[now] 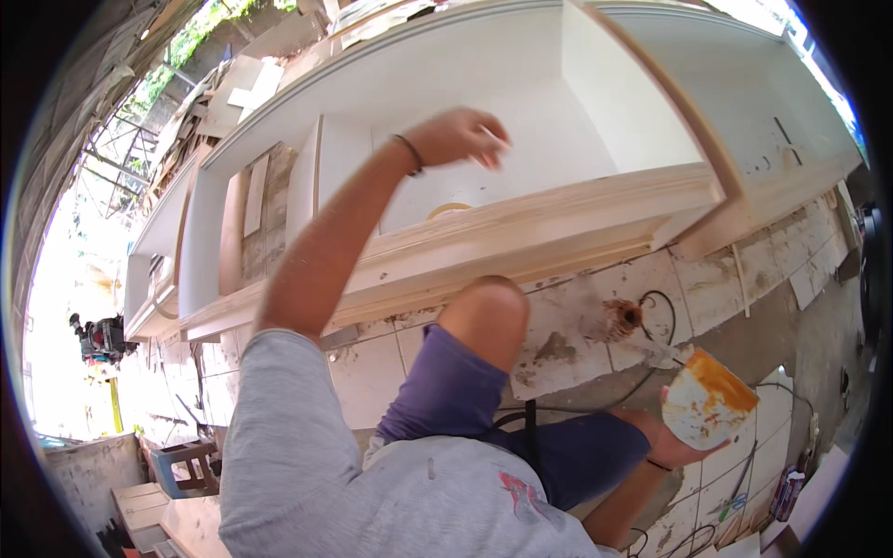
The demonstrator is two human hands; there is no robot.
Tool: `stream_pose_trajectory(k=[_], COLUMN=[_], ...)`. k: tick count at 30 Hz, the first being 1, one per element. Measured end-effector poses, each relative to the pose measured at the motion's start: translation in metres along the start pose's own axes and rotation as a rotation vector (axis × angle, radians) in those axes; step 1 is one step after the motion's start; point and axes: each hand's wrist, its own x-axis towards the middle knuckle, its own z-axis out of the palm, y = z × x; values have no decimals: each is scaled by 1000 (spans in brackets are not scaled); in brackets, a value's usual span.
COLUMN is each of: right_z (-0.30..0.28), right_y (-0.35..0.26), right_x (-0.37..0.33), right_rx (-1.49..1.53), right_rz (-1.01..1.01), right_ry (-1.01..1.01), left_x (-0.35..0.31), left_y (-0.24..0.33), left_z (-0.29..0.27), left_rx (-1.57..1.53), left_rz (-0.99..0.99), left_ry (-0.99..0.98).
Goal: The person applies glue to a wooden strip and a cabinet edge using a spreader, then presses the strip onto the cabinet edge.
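Note:
My left hand (465,139) is raised over the inside of a long white-lined wooden cabinet (549,223) lying across the view. Its fingers are bent together around something small and pale, smeared by motion. A dark band circles that wrist. Low on the right, my right hand (684,448) holds a rounded white plate (712,400) smeared with orange-brown paste, its fingers beneath and along the edge. A thin pale strip (659,352) reaches toward the plate's upper edge. Beyond it is a brown-stained round opening (623,319) in a pale, crumpled-looking thing.
Upright dividers (637,84) split the cabinet into bays. Black cable (672,312) curls over the stained tile floor (372,367). A blue-grey stool (181,465) stands at lower left; scissors (733,505) lie at lower right. Board offcuts (228,98) are piled behind the cabinet.

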Motion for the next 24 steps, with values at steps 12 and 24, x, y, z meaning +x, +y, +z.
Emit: stream_pose_trajectory(k=[12,24], right_z=[109,123], right_y=[29,45], right_x=[-53,-98], right_rx=[-251,-331], right_rz=[-380,-477], right_ry=[198,240], left_x=[29,-6], left_y=[-366,-465], left_z=[11,104], left_rx=[639,-191], left_rz=[-515,-804], left_ry=[-212,64])
